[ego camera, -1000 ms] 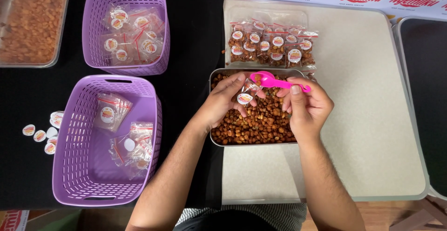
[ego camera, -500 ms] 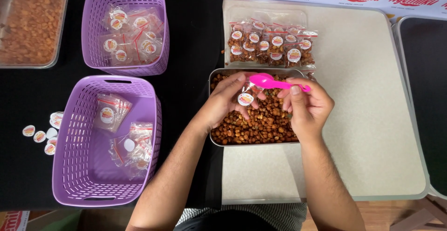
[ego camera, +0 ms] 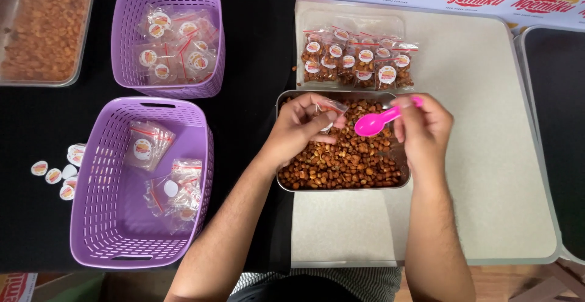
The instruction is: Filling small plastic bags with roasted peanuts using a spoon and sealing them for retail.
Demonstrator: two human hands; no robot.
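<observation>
My left hand [ego camera: 298,128] holds a small clear zip bag [ego camera: 328,109] with a red seal strip over a metal tray [ego camera: 341,186] full of brown roasted nuts. My right hand [ego camera: 425,125] grips a pink plastic spoon [ego camera: 376,122] by its handle, bowl pointing left and down just above the nuts, a little right of the bag. Both hands hover over the tray.
Filled labelled snack bags [ego camera: 356,61] lie in rows behind the tray on the beige table [ego camera: 487,156]. Two purple baskets [ego camera: 97,217] [ego camera: 131,77] at left hold empty labelled bags. Round stickers [ego camera: 55,173] lie on the black cloth. A clear tub of snacks [ego camera: 42,28] sits top left.
My right hand has drawn the pink spoon away from the bag's mouth, down and to the right. My left hand has turned the bag, hiding its round label.
</observation>
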